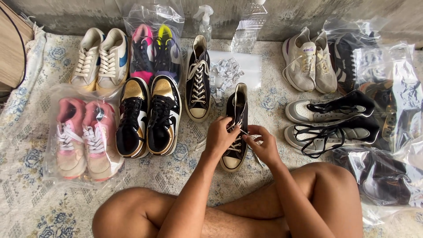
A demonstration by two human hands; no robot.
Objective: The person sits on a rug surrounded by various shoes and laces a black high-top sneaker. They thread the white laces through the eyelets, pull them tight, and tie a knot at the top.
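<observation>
Right between both hands lies the black high-top sneaker (pixel 236 128), its long axis running straight away from the person, toe cap nearest the knees. Left hand (pixel 220 137) closes its grip on the shoe's left side at the lacing; right hand (pixel 263 147) pinches a white lace end (pixel 243 131) just beside the eyelets, on the patterned floor cloth (pixel 185 176).
</observation>
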